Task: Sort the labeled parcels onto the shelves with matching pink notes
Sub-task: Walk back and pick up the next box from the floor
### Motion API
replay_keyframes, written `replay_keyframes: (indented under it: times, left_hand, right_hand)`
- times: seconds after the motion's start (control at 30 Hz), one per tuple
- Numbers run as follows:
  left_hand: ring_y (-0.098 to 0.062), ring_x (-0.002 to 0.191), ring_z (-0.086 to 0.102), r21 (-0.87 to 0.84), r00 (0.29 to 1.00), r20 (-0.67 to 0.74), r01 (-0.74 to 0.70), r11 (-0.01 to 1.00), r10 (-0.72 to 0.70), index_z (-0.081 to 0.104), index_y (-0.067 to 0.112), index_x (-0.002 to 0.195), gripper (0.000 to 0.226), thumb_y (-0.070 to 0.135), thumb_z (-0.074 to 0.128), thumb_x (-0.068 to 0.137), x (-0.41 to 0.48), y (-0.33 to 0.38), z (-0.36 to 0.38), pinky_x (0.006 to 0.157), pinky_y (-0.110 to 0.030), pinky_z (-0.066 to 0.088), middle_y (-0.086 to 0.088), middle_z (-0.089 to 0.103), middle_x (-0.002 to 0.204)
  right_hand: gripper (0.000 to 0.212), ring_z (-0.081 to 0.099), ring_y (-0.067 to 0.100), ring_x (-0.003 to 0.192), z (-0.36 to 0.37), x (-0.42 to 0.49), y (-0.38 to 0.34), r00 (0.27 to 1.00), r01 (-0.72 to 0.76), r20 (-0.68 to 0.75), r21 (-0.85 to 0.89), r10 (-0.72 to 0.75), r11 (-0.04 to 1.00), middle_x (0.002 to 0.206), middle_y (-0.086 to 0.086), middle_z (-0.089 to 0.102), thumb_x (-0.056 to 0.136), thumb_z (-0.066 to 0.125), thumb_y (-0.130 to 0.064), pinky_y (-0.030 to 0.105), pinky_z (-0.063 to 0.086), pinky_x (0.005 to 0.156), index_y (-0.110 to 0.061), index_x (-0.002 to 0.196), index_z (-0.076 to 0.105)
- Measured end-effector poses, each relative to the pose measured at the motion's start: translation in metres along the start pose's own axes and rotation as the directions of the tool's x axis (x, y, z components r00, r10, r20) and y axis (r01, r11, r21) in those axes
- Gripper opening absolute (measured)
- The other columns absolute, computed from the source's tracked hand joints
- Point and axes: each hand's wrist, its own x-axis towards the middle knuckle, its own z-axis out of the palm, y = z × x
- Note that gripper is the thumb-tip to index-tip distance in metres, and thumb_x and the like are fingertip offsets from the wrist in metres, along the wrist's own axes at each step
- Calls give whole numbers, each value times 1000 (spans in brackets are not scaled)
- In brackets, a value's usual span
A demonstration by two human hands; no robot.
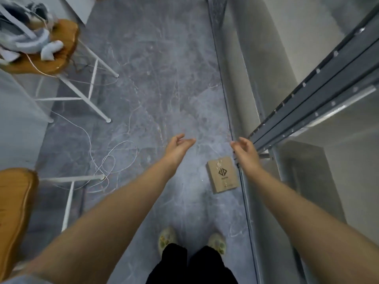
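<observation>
A small brown cardboard parcel [223, 174] with a black diamond logo lies flat on the grey marble floor, close to the foot of the shelf unit. Both my arms stretch forward and down over the floor. My left hand [178, 147] hovers to the left of the parcel and further out, fingers apart and empty. My right hand [244, 152] is just right of the parcel's far corner, also with fingers apart and holding nothing. No pink note shows in this view.
A grey metal shelf frame [311, 99] runs along the right beside a white wall. Two wooden stools [59, 52] with white legs stand at the left, one carrying grey cloth. White cable [114, 160] loops across the floor. My feet [168, 238] are at the bottom.
</observation>
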Motion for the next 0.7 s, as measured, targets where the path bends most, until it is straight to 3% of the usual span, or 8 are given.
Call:
replay_keyframes:
  times: [0.17,0.27,0.37,0.57,0.7]
  left_hand:
    - [-20,127,48,1,999,-12,47,999,-47,40,13,139,55,27,60,90,82,-110,33,95,-28,35,-7,51,136]
    - [-21,127,48,25,999,8,53,998,-53,41,15,139,56,31,60,89,139,-177,55,98,-30,36,-5,50,137]
    - [-20,128,47,57,998,37,48,997,-50,40,16,139,57,33,60,88,193,-235,74,102,-32,36,-5,49,139]
    - [-24,129,45,237,992,119,21,971,-51,37,14,142,57,33,55,91,277,-318,112,99,-30,36,-7,46,141]
    - [-28,134,41,433,968,211,30,901,-134,23,10,149,64,39,44,96,304,-361,148,105,-33,33,-11,36,151]
  right_hand:
    - [52,49,22,125,21,67,114,997,-67,-28,21,67,998,141,9,48,93,56,-26,26,38,91,-8,139,40]
    - [53,51,23,124,37,118,187,995,-87,-53,19,88,996,140,11,50,91,58,-26,29,41,96,-8,138,42]
    - [53,50,21,124,50,167,252,991,-103,-85,6,103,995,139,9,50,91,57,-27,26,39,91,-9,139,42]
    - [58,50,25,125,65,242,348,995,-61,-86,-132,50,989,139,12,49,87,61,-24,36,42,104,-8,138,40]
    - [78,57,30,115,55,286,411,994,-32,-113,-289,0,957,127,14,59,62,62,-46,47,47,99,-12,131,49]
